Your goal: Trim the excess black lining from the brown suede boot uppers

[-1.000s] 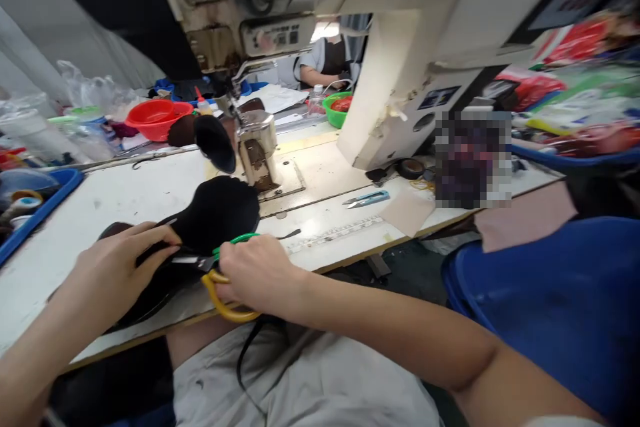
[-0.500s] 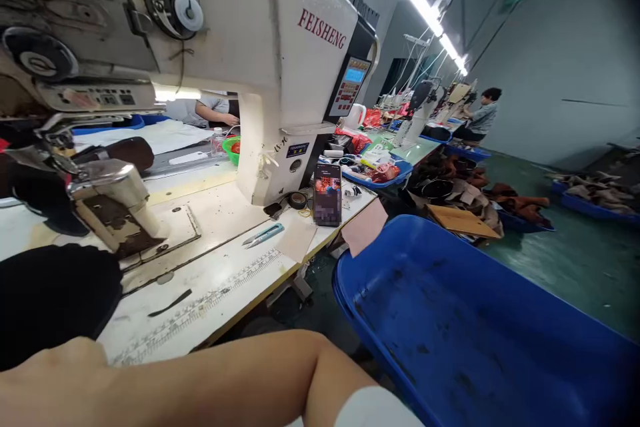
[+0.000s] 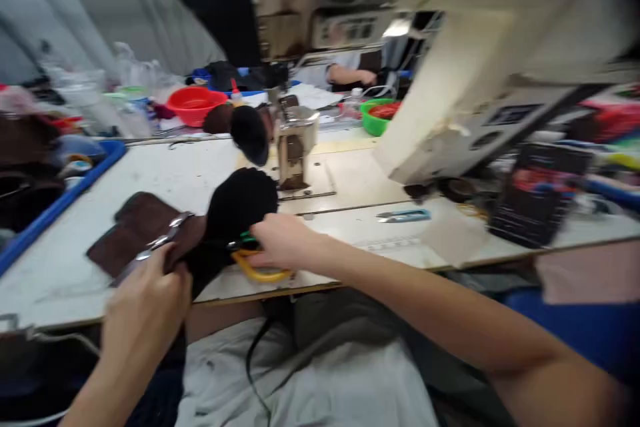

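Observation:
My left hand [image 3: 150, 300] has its fingers closed on a dark brown leather piece [image 3: 137, 223]. A shiny metal fitting [image 3: 167, 232] runs along the leather just beyond those fingers. Joined to it or lying against it, I cannot tell which, is a black piece [image 3: 243, 203] with a scalloped edge. My right hand [image 3: 285, 240] is closed on scissors with a yellow handle [image 3: 263, 273] at the black piece's right side; the blades are hidden or blurred. Behind the black piece rises the sewing machine's metal post [image 3: 297, 147].
Thread snips [image 3: 405, 215] and a propped phone [image 3: 543, 190] are on the white table [image 3: 65, 287] to the right. A blue tray [image 3: 60, 203] edges the left side. A red bowl [image 3: 196, 105] and a green basket [image 3: 375, 121] stand behind. Across the table, another person's hand [image 3: 366, 77] shows.
The view has swung left and down, with blur. Both my hands now show, while earlier only one arm and part of a hand did. The scissors and brown leather have come into view.

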A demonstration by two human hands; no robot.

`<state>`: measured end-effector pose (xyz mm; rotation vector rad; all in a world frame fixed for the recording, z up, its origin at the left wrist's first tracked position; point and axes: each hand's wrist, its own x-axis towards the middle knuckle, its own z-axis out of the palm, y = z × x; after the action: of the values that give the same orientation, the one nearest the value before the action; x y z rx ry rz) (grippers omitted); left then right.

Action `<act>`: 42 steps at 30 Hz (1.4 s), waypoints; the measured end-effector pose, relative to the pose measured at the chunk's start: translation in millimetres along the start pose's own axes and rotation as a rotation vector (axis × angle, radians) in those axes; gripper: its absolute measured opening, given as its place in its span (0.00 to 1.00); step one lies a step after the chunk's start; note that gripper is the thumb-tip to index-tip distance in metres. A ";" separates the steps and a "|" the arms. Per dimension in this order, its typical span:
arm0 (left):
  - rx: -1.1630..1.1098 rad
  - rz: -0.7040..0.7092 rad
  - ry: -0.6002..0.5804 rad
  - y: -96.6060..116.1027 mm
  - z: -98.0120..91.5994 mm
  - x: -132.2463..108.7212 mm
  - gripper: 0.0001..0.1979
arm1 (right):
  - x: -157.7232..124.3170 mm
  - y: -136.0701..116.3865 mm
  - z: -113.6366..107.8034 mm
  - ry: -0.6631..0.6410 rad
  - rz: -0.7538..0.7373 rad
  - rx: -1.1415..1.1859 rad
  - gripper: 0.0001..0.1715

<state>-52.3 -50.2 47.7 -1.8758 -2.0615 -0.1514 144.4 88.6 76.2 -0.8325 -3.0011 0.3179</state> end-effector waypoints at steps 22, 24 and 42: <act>0.126 0.040 0.159 -17.3 9.3 -4.9 0.11 | 19.3 42.8 -18.7 0.013 -0.305 -0.308 0.18; 0.117 0.038 0.158 -19.7 9.0 -5.9 0.10 | 24.3 45.6 -19.5 -0.020 -0.316 -0.290 0.18; 0.153 0.212 0.233 -19.3 6.1 -8.1 0.09 | -16.0 11.6 3.7 -0.020 -0.153 -0.246 0.13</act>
<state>-71.8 -58.3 42.4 -1.8712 -1.6627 -0.1469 163.8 89.4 71.0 -0.6070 -3.1413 -0.0473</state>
